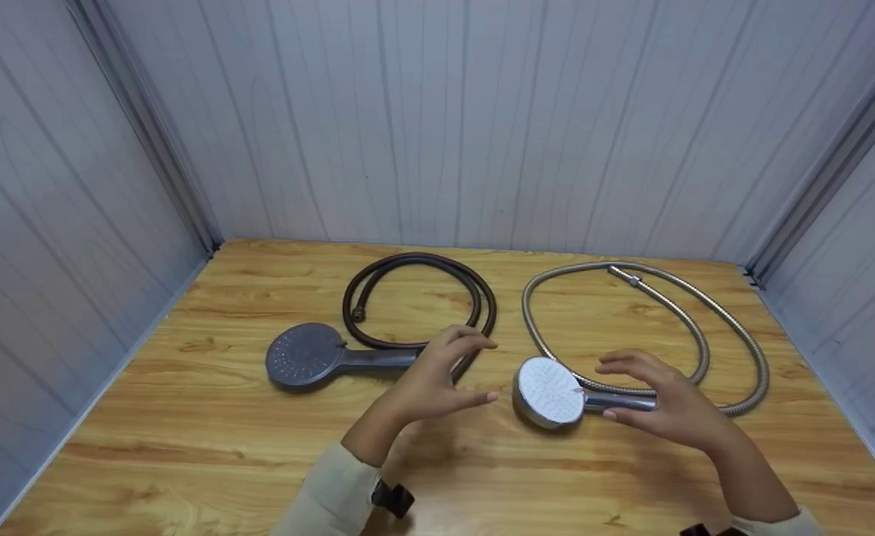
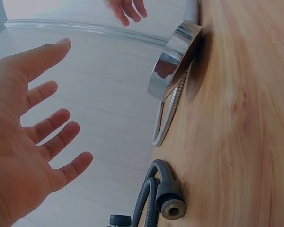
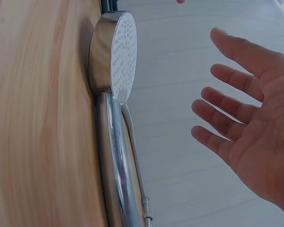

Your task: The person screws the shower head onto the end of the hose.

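A dark grey shower head [image 1: 305, 356] lies on the left, spray face up, its handle partly behind my left hand [image 1: 437, 376]. Behind it a dark shower hose [image 1: 417, 257] is coiled. My left hand hovers with fingers spread and holds nothing, as the left wrist view also shows. To the right lies a chrome shower head [image 1: 551, 392] with a white spray face. Above its handle [image 3: 116, 156] my right hand [image 1: 668, 398] hangs apart from it, fingers loosely bent and holding nothing. A silver metal hose [image 1: 739, 327] loops behind the chrome head.
Everything lies on a wood-grain tabletop [image 1: 207, 461]. Pale panelled walls stand at the back [image 1: 437, 126], at the left [image 1: 50, 223] and at the right [image 1: 861, 298]. A small dark device [image 1: 393, 497] sits at my left wrist.
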`<move>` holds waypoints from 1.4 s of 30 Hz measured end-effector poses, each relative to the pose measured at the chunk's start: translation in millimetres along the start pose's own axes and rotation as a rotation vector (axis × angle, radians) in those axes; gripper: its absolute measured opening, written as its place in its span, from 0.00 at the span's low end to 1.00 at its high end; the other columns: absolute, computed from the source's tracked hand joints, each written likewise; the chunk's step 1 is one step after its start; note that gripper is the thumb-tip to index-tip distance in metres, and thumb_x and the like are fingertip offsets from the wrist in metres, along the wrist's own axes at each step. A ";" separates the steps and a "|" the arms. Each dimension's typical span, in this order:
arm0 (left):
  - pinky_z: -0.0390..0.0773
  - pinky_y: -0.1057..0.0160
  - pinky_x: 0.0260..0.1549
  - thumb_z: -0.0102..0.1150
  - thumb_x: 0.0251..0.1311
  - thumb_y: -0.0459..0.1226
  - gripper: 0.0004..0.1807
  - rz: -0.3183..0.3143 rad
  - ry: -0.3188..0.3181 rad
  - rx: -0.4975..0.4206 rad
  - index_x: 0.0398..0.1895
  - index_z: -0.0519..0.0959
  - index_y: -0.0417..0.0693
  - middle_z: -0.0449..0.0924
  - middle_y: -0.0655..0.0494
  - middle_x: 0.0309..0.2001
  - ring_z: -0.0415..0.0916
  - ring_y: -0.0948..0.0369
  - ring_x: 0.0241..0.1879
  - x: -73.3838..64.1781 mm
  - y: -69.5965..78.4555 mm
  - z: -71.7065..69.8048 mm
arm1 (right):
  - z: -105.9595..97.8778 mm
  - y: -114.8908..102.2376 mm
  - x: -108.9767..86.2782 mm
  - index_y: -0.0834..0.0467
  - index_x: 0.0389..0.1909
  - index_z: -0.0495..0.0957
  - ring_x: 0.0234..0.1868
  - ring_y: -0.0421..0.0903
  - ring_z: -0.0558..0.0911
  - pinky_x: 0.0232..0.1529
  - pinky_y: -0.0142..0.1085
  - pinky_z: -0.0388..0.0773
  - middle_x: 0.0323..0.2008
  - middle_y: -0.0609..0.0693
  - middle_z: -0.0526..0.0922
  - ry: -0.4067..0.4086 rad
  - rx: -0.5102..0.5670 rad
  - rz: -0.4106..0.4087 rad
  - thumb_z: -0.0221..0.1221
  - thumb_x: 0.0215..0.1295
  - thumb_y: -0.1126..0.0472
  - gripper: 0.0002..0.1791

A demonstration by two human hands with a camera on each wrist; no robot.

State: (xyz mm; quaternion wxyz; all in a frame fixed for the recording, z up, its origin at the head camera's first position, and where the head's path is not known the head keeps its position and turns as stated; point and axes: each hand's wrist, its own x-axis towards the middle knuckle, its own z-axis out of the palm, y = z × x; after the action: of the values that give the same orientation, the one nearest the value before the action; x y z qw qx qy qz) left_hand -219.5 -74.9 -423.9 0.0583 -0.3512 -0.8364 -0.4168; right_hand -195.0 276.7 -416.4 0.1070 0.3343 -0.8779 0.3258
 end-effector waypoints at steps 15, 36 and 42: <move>0.67 0.49 0.59 0.68 0.55 0.53 0.30 0.039 0.035 0.006 0.61 0.75 0.55 0.68 0.56 0.60 0.64 0.58 0.62 -15.9 -4.9 -16.0 | 11.4 -6.5 8.2 0.49 0.57 0.78 0.60 0.49 0.74 0.55 0.32 0.73 0.59 0.45 0.75 -0.031 0.063 -0.077 0.73 0.52 0.59 0.29; 0.71 0.46 0.55 0.73 0.53 0.44 0.30 -0.014 0.080 -0.022 0.60 0.76 0.59 0.70 0.61 0.59 0.68 0.57 0.58 -35.0 -13.0 -36.0 | 26.5 -9.9 22.7 0.49 0.56 0.78 0.59 0.50 0.75 0.57 0.31 0.71 0.59 0.47 0.75 -0.085 0.125 -0.129 0.71 0.55 0.59 0.26; 0.70 0.46 0.56 0.74 0.52 0.44 0.29 -0.026 0.091 -0.018 0.59 0.77 0.57 0.71 0.56 0.59 0.68 0.57 0.59 -42.5 -17.8 -42.7 | 31.8 -11.5 27.7 0.50 0.54 0.80 0.59 0.50 0.75 0.57 0.30 0.71 0.57 0.48 0.77 -0.095 0.124 -0.154 0.73 0.53 0.62 0.25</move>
State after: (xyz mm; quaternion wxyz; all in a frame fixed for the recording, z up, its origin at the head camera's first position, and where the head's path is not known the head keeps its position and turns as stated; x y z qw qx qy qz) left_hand -207.4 -136.6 -424.6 0.0873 -0.3214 -0.8336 -0.4407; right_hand -207.3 235.4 -423.8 0.0689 0.4219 -0.8317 0.3543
